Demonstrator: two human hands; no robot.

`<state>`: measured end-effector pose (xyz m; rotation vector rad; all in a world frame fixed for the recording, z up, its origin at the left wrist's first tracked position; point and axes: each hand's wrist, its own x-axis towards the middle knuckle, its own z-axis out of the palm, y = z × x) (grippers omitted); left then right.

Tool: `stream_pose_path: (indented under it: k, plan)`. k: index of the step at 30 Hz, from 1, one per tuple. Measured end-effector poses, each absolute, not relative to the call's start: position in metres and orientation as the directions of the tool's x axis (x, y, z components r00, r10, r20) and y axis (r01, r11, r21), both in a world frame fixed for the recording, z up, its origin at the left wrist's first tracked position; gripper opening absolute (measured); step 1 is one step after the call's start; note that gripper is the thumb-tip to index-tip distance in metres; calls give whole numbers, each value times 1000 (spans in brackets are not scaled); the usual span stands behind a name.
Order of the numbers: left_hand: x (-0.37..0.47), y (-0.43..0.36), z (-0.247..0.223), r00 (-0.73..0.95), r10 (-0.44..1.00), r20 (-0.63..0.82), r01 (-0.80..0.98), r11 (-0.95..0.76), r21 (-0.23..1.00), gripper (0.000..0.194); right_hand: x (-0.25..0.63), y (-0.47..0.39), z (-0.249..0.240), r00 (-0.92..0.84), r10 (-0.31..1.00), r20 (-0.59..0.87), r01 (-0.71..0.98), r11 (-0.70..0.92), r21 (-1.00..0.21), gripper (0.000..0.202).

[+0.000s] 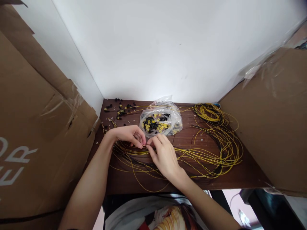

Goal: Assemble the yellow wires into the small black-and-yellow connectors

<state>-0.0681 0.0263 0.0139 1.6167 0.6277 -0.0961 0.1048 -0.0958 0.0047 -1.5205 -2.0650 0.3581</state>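
My left hand [134, 135] and my right hand [164, 155] meet fingertip to fingertip over the middle of the table. Both are closed in a pinch on a thin wire, only a short bit of which shows between them. Any small part at its end is hidden by my fingers. Beneath and beside my hands runs a long loose bundle of yellow and black wires [196, 154], looping round on the right. Just behind my fingers lies a clear plastic bag [178, 116] with many small black and yellow connector pieces [153, 124] in it.
Small black and yellow pieces [121, 111] are scattered at the back left. A coil of yellow and black wire [209, 113] lies at the back right. Cardboard walls [48, 127] enclose the brown table [134, 185] on left and right, with a white wall [153, 57] behind.
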Motion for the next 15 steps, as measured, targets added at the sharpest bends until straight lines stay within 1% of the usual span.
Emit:
stream_pose_path:
  k: [2, 5, 7, 8, 10, 12, 15]
  plan:
    - [-68, 27, 11, 847, 345, -404, 437, -19, 899, 25, 99, -105, 7, -254, 931, 263, 800, 355, -483, 16]
    - [-68, 27, 9, 838, 362, -409, 446, -21, 895, 25, 87, -119, 6, -371, 910, 183, 791, 413, -451, 27]
    - [-67, 27, 9, 830, 368, -419, 457, -19, 889, 25, 78, -125, 2, -393, 909, 138, 809, 413, -418, 34]
    - [-67, 27, 10, 828, 368, -423, 461, -18, 887, 25, 74, -127, 0, -402, 908, 116, 815, 413, -406, 33]
    - [-67, 27, 10, 827, 367, -426, 464, -17, 886, 24, 70, -127, -4, -421, 903, 85, 817, 418, -397, 22]
    - [-68, 27, 10, 824, 369, -431, 468, -14, 884, 23, 70, -125, -4, -425, 903, 62, 802, 407, -437, 12]
    - [-68, 28, 9, 819, 373, -435, 471, -6, 882, 23, 78, -122, 0, -407, 913, 31, 725, 343, -597, 11]
